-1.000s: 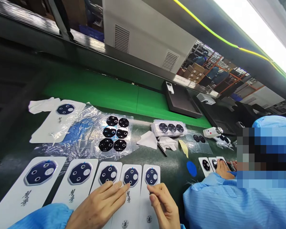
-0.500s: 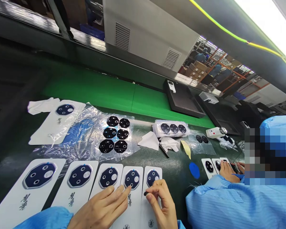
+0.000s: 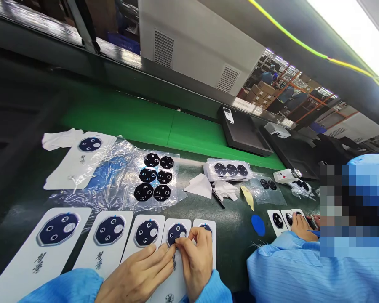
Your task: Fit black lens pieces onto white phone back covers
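Observation:
A row of several white phone back panels, each with a dark-blue octagonal camera cover, lies along the near edge. My left hand rests flat across the third panel and the fourth panel, fingers stretched out. My right hand is pinched at the lower edge of the fourth panel's octagonal cover, its thumb and index fingertips beside my left fingertips. The small black piece in this pinch is almost hidden now. The rightmost panel lies partly under my right hand.
Behind the row, a clear plastic sheet holds several black octagonal covers. Farther right are a stack of bagged covers, white cloths, a black pen-like stick and a blue disc. A co-worker in blue sits at right, handling similar panels.
My right hand has moved left from the rightmost panel to the fourth panel's cover, carrying the small black piece. My left hand stays about where it was.

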The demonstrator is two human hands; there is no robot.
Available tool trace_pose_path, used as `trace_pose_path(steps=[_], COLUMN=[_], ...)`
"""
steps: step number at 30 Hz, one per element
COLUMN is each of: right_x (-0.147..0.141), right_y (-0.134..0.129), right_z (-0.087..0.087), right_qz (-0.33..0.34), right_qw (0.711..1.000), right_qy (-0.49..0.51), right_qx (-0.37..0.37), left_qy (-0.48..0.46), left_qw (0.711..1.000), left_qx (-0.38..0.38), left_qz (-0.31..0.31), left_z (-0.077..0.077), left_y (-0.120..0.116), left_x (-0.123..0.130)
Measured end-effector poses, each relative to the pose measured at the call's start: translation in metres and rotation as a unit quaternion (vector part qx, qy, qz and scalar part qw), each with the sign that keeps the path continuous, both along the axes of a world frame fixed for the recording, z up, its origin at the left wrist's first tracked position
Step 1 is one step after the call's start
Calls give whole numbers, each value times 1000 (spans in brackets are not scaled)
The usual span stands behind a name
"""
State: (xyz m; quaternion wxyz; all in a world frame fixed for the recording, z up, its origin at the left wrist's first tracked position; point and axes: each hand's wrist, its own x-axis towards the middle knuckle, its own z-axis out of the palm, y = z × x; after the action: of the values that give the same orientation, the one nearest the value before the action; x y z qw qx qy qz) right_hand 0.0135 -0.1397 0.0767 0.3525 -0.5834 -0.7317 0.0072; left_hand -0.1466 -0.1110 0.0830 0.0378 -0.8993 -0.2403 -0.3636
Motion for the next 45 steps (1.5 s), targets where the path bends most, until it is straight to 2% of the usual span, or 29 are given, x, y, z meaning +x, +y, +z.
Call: trace_pose_path(steps=[6,10,18,26,29,33,37,42,45], right_x=[-1,-6,-4,-4,-2,-2,-3,-2,5], right_y=[3,4,6,5,6,6,5,7,10], right_z=[11,7,20,17,17,16,16,17,20], right_qz=[-24,-31,-14,-31,-14,-36,-13,-17,0], right_qw=[1000,998,993,992,992,990,990,993,1000], right_qy=[13,-28,-100,-104,-121,-121,-131,-102,6], right_qx=[-8,57,63,64,43,56,48,53,13], left_qy=[12,9,7,10,8,-7,-11,-11,-18], left_qw=[1000,1000,1000,1000,1000,1000,1000,1000,1000], left_qx=[-6,0,5,7,2,2,6,7,-2], left_qz=[1,9,10,1,5,2,0,-2,1], left_z=[-1,-1,-1,-5,-3,-1,-3,-5,-2], left_y=[-2,-2,-2,-2,-2,-1,-1,-1,-1], left_x=[-2,-2,-1,-1,-3,-3,-1,-1,-2])
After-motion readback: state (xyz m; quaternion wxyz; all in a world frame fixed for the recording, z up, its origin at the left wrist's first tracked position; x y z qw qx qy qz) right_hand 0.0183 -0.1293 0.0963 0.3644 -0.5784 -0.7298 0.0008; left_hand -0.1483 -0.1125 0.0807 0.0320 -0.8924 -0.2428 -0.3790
